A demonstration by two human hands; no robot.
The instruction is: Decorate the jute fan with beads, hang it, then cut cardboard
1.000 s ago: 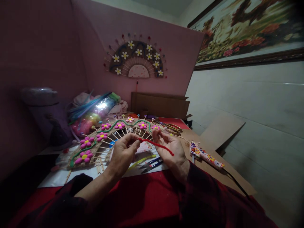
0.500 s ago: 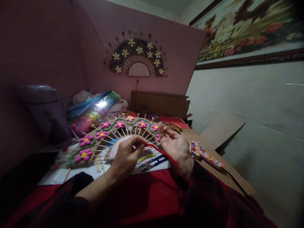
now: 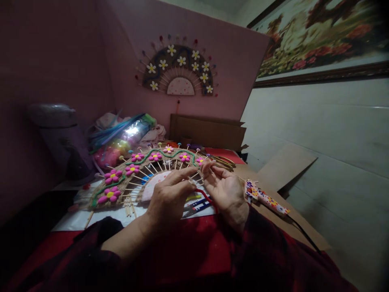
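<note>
A fuzzy red pipe cleaner (image 3: 204, 193) runs from the fingertips of my left hand (image 3: 170, 194), which are closed on one end. Its other end hangs in a curve beside my right hand (image 3: 226, 192). That hand is turned palm up, its thumb and fingertips drawn together; whatever they pinch is too small to make out. Behind both hands lies a fan-shaped twine craft (image 3: 121, 182) with pink flowers (image 3: 110, 194), a wavy green strip and thin wooden sticks. My left hand covers part of its pale half-round centre (image 3: 152, 187). Below my fingers are dark blue thread snips (image 3: 197, 209).
A flower-patterned glue gun (image 3: 266, 197) with a black cord lies on cardboard at right. Gold-handled scissors (image 3: 225, 163) sit behind my right hand. A plastic bag of colourful material (image 3: 127, 140) and a purple bottle (image 3: 60, 142) stand at left. A similar fan (image 3: 181, 61) hangs on the wall.
My left hand has moved slightly right, closer to my right hand, its index finger stretched out further. The red pipe cleaner has gone from a stretched line to a drooping curve. The view has shifted a little.
</note>
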